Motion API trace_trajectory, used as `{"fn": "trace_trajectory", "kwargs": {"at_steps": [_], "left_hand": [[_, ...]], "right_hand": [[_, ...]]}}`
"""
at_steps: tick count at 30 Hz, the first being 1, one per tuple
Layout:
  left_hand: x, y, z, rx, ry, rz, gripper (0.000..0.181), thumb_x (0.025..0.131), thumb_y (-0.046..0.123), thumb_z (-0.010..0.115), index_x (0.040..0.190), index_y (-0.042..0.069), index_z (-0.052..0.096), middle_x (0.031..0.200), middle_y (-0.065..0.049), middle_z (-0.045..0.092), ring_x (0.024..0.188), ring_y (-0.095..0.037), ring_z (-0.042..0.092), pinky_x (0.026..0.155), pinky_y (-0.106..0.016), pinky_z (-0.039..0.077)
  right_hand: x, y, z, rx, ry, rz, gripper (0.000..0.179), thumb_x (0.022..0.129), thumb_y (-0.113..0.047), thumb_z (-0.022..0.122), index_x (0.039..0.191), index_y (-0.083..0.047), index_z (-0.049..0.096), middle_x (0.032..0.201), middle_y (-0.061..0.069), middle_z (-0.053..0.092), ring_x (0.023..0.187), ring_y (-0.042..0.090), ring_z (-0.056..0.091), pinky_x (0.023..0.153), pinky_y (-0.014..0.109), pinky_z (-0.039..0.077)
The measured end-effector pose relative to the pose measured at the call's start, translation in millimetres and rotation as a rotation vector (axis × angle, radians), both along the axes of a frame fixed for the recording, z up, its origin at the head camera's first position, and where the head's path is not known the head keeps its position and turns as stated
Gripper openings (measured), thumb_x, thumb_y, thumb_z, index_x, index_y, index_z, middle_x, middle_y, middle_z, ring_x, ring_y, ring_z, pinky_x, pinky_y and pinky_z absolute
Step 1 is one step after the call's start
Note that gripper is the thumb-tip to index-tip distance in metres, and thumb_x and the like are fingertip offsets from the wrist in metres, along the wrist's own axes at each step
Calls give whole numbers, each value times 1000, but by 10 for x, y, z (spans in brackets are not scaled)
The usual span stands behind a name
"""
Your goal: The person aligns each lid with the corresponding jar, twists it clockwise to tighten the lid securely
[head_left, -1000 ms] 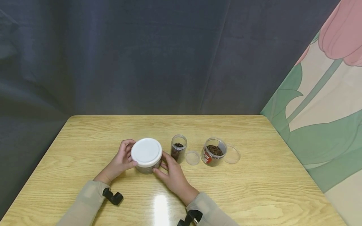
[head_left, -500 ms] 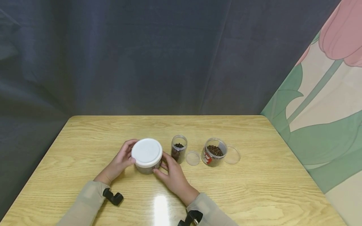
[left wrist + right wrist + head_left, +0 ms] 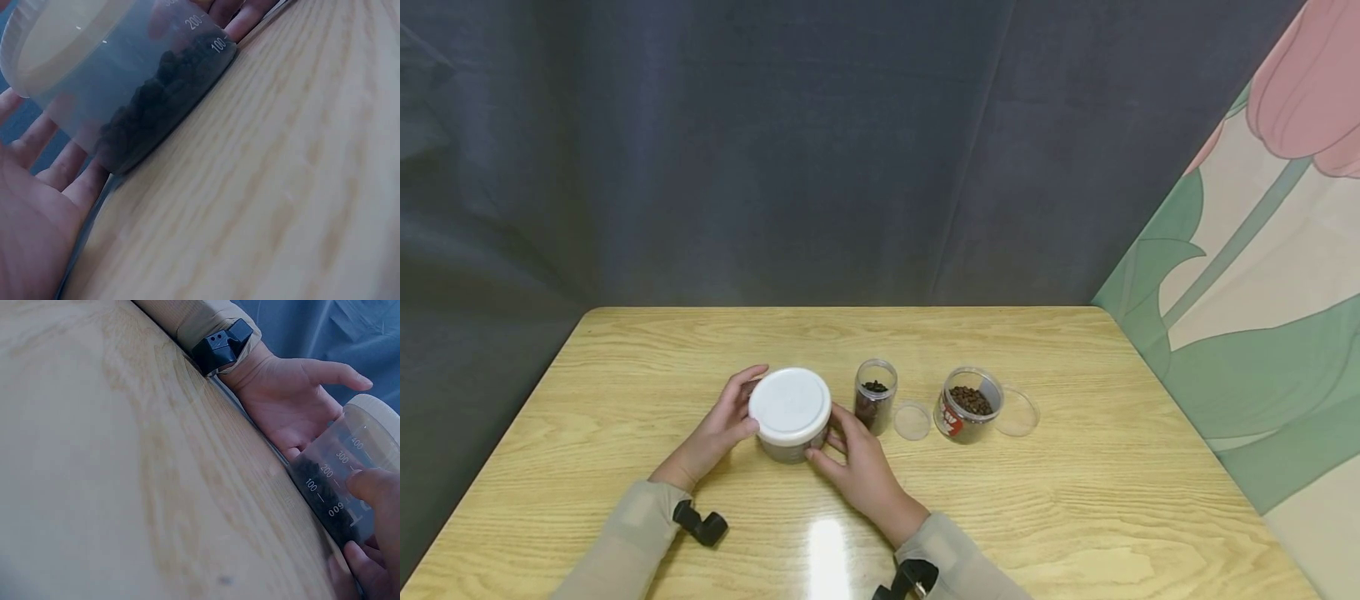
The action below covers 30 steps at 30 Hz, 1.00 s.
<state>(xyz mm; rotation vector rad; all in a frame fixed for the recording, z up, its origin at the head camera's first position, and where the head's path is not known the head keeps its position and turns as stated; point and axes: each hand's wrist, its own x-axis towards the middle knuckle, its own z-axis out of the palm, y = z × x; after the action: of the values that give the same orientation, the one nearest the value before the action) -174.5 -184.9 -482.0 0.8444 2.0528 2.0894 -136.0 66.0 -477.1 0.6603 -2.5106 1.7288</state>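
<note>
A translucent measuring jar with a white lid stands on the table left of centre. Dark bean-like pieces cover its bottom, and printed numbers mark its wall. My right hand grips the jar's right side, thumb in front and fingers round the wall. On the left, my left hand rests its fingers lightly along the jar's far side. Its thumb stands out, apart from the wall in the right wrist view.
Right of the measuring jar stand a narrow clear jar and a wider clear jar, both uncapped and holding brown beans. Clear round lids lie beside them. A dark curtain hangs behind the wooden table.
My left thumb has lifted off the white lid's rim and the left fingers have loosened a little. The right hand and the jar have stayed in place.
</note>
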Motion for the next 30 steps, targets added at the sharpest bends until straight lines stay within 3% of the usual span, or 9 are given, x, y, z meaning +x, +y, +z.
{"fn": "trace_trajectory", "kwargs": {"at_steps": [5,11,22,30], "left_hand": [[-3,14,-9,81,-16,-47,76,96,23,72,152,10,22,147,-7,37,132,-7,46,109,-18,44],[3,30,16,83,-10,-38,77,92,18,78,145,9,24,144,0,40,131,-4,47,109,-18,43],[-9,-1,0,39,-12,-27,70,96,5,66,153,2,26,149,-3,40,137,-7,44,114,-19,38],[-8,-5,20,1,31,-55,65,103,10,54,160,1,23,157,2,38,142,-4,38,114,-16,35]], "right_hand": [[-4,3,-8,-2,9,-2,67,94,-13,75,150,1,41,144,24,51,125,32,60,101,21,51],[-3,2,1,-1,0,-3,67,94,-13,75,150,1,41,145,23,51,126,30,59,101,20,50],[0,4,7,7,-2,-4,67,93,-11,75,150,1,41,145,23,51,127,30,59,101,21,50],[0,5,9,6,-15,-1,68,93,-11,74,151,-1,40,145,22,51,127,30,59,102,20,50]]}}
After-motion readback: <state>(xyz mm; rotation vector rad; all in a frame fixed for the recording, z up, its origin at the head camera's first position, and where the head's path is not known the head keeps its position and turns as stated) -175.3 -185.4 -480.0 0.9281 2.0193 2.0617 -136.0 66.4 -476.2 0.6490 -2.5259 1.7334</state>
